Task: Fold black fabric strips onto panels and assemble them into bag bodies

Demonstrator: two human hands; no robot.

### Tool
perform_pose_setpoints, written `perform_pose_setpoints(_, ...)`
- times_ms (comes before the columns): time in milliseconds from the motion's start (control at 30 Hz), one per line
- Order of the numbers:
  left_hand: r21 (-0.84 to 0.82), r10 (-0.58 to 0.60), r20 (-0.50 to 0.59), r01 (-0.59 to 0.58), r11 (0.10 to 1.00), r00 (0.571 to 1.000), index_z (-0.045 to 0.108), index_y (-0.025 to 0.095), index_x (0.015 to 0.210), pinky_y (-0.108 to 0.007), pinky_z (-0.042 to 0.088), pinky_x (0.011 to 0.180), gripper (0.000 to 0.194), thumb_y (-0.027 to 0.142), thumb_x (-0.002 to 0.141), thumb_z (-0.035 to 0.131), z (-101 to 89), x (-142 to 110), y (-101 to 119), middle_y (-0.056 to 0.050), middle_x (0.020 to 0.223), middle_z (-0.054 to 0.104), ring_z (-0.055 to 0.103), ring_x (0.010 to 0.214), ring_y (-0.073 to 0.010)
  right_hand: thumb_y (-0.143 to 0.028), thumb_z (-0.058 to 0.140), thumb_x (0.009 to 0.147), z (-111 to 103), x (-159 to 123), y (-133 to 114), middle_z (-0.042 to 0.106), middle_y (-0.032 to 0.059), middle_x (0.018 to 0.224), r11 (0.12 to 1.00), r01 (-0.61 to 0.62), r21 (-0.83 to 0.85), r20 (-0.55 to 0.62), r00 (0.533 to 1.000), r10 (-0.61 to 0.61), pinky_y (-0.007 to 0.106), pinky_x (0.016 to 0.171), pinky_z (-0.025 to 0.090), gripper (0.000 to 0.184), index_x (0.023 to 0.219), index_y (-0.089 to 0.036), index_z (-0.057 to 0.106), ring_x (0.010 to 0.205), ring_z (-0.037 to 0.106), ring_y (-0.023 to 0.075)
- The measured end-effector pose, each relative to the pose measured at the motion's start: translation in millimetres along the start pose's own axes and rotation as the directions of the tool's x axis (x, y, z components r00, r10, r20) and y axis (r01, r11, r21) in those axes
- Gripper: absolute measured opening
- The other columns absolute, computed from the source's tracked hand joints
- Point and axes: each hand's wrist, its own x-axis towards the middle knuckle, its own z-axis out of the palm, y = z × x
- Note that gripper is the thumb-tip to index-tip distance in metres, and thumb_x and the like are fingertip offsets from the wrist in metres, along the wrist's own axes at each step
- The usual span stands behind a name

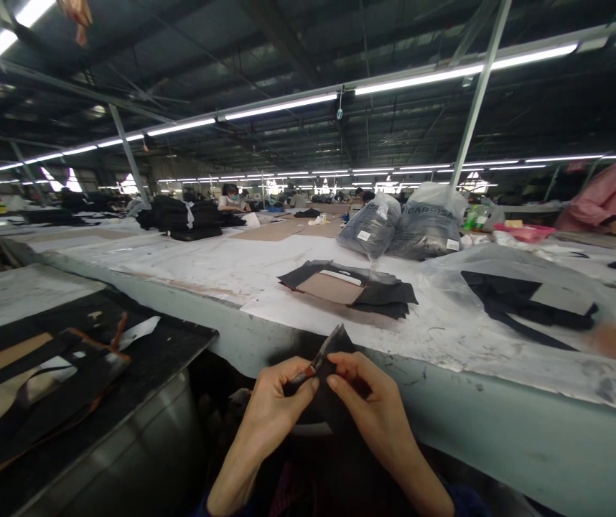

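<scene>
A dark piece of fabric [344, 340] is held up in front of me, just off the table's near edge. My left hand [278, 406] pinches its left side between thumb and fingers, beside a folded edge with a small orange-brown spot. My right hand [370, 398] grips the right side in a pinch, close to the left fingertips. The lower part of the fabric blends into the dark area below. Beyond my hands, a stack of black pieces [388, 291] lies on the white-covered table [265, 287], with a tan panel [332, 287] on top.
To the left, a lower surface carries black and tan pieces [87, 373] with brown edging. Farther back are dark fabric piles [179, 215] and filled plastic bags [421, 222]. A clear plastic sheet [534, 287] covers black pieces at right. A person in a pink sleeve [609, 190] stands beyond.
</scene>
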Motion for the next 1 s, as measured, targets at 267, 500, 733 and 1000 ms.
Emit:
perform_pose_setpoints(267,0.058,0.002,-0.006,-0.002,0.998,1.000,0.060,0.014,0.067,-0.022,0.023,0.051,0.015,0.026,0.076,0.057,-1.0,-1.7,3.0,0.004,0.058,0.038,0.032,0.055,-0.0087,-0.016,0.060,0.088,-20.6,21.3,-14.7,0.063,0.0059,0.103,0.959,0.214,-0.186,0.067,0.977,-0.205,0.033,0.083,0.050,0.023,0.110,-0.023,0.064,0.094,0.058,0.0199)
perform_pose_setpoints(500,0.148,0.045,-0.010,-0.043,0.988,0.999,0.059,0.015,0.068,-0.023,0.024,0.052,0.016,0.026,0.078,0.055,2.2,-3.0,-0.2,0.003,0.060,0.038,0.032,0.057,-0.0100,-0.017,0.067,0.086,-32.0,52.1,-27.6,0.065,0.0066,0.117,0.887,0.422,-0.186,0.409,0.854,-0.321,0.043,0.103,0.040,0.037,0.121,-0.024,0.060,0.124,0.046,0.0248)
perform_pose_setpoints(733,0.144,0.039,0.052,-0.046,0.989,0.998,0.062,0.014,0.074,-0.023,0.028,0.055,0.027,0.037,0.085,0.054,-3.8,-3.7,4.8,0.002,0.061,0.046,0.039,0.059,-0.0116,-0.010,0.074,0.075,-33.9,81.1,-33.5,0.072,-0.0015,0.083,0.906,0.370,-0.204,0.662,0.734,-0.151,0.034,0.084,0.045,0.024,0.094,-0.025,0.072,0.086,0.061,0.0199)
perform_pose_setpoints(1000,0.022,0.033,0.076,-0.035,0.999,0.997,0.069,0.014,0.094,-0.023,0.040,0.065,0.033,0.044,0.087,0.057,-15.0,-0.7,-0.7,-0.003,0.077,0.063,0.053,0.073,-0.0151,-0.007,0.070,0.075,-32.8,90.4,-31.3,0.073,-0.0009,0.085,0.931,0.308,-0.197,0.677,0.730,-0.098,0.028,0.076,0.045,0.023,0.091,-0.023,0.073,0.083,0.064,0.0184)
